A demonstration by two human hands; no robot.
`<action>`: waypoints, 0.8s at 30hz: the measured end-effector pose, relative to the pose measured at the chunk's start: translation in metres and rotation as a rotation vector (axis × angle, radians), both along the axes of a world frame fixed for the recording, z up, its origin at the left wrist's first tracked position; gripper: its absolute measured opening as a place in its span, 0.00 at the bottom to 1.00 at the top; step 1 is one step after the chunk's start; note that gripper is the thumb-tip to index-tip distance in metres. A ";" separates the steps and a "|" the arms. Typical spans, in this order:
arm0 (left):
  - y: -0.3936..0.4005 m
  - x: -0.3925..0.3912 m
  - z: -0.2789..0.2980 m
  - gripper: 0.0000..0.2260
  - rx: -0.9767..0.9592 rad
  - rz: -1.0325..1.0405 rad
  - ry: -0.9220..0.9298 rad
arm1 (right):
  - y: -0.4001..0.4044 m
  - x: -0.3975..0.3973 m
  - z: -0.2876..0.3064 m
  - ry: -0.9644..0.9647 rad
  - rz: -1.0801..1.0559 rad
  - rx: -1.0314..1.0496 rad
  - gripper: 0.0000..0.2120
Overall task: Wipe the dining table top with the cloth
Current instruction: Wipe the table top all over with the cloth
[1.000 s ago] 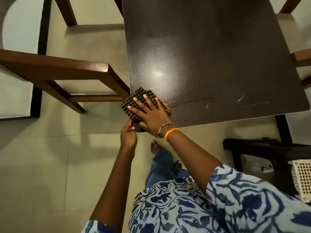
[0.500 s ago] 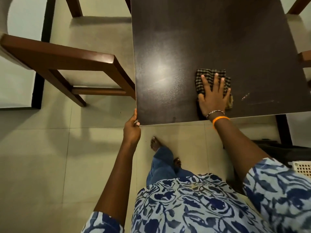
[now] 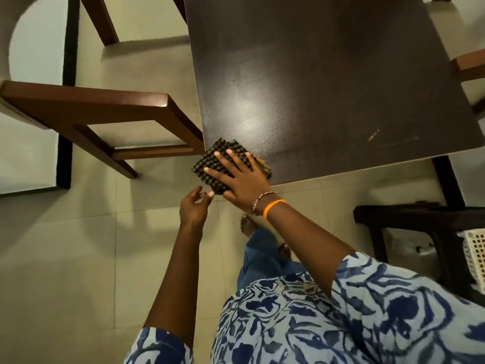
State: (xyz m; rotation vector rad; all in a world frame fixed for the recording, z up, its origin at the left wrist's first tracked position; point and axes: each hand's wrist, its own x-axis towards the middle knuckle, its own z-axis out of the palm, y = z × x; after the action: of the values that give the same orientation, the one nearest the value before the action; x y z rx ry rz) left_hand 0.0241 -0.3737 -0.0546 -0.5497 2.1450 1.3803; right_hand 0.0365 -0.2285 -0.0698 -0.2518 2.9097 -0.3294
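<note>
A dark brown dining table top (image 3: pixel 328 82) fills the upper right of the head view. A folded black-and-tan checked cloth (image 3: pixel 210 160) lies on the table's near left corner and overhangs the edge. My right hand (image 3: pixel 240 177) presses flat on the cloth with fingers spread. My left hand (image 3: pixel 194 207) is cupped just below the corner, under the overhanging cloth, with fingers loosely curled and holding nothing. A small smear (image 3: pixel 373 135) and faint streaks show near the table's front right edge.
A brown wooden chair (image 3: pixel 110 111) stands close to the table's left side. Another chair's rail (image 3: pixel 469 63) shows at the right. A black stool (image 3: pixel 420 216) and a white plastic basket (image 3: pixel 476 256) sit at the lower right. My bare feet stand on the beige tiled floor (image 3: pixel 78 258).
My right hand swept the cloth from the table's front middle back left to the near corner. My left hand let go of the table edge and now cups below the corner.
</note>
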 end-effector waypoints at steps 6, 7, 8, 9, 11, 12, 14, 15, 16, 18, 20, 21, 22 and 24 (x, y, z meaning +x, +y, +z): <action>0.001 -0.002 -0.004 0.20 -0.039 0.054 -0.039 | 0.102 0.029 0.004 0.034 -0.275 0.075 0.33; 0.001 -0.002 -0.003 0.20 -0.044 0.052 -0.036 | 0.121 0.033 0.004 0.036 -0.335 0.086 0.33; 0.002 -0.002 -0.003 0.19 -0.050 0.050 -0.031 | 0.137 0.038 0.005 0.037 -0.402 0.093 0.34; 0.002 -0.001 -0.003 0.19 -0.060 0.046 -0.028 | 0.150 0.042 0.005 0.036 -0.471 0.090 0.34; 0.003 0.000 -0.004 0.17 -0.070 0.026 -0.026 | 0.159 0.046 0.004 0.034 -0.582 0.069 0.33; 0.003 0.000 -0.004 0.16 -0.057 0.014 -0.031 | 0.155 0.046 0.003 0.036 -0.621 0.061 0.32; 0.003 0.000 -0.003 0.14 -0.032 -0.016 -0.048 | 0.138 0.043 0.002 0.037 -0.697 0.044 0.32; 0.003 -0.001 -0.002 0.14 -0.032 -0.031 -0.048 | 0.126 0.041 0.003 0.033 -0.720 0.041 0.33; 0.003 -0.003 -0.001 0.14 -0.039 -0.043 -0.041 | 0.112 0.039 0.003 0.028 -0.715 0.042 0.33; 0.005 -0.005 0.000 0.14 -0.069 -0.058 -0.031 | 0.078 0.034 0.004 0.011 -0.627 0.023 0.33; 0.009 -0.007 0.003 0.14 -0.087 -0.046 -0.038 | 0.034 0.025 0.004 -0.010 -0.481 -0.030 0.33; 0.013 -0.007 0.005 0.14 -0.099 -0.035 -0.043 | 0.012 0.022 0.003 -0.020 -0.394 -0.053 0.33; 0.018 -0.008 0.006 0.14 -0.122 -0.024 -0.039 | -0.007 0.020 0.001 -0.033 -0.304 -0.067 0.32; 0.029 -0.009 0.009 0.20 -0.279 -0.033 0.012 | -0.029 0.019 -0.002 -0.044 -0.165 -0.067 0.30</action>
State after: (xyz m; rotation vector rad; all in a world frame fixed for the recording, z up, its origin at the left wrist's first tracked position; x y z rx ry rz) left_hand 0.0155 -0.3446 -0.0459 -0.6081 2.3614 1.0753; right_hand 0.0556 -0.2571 -0.0713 -0.0143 2.8852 -0.4525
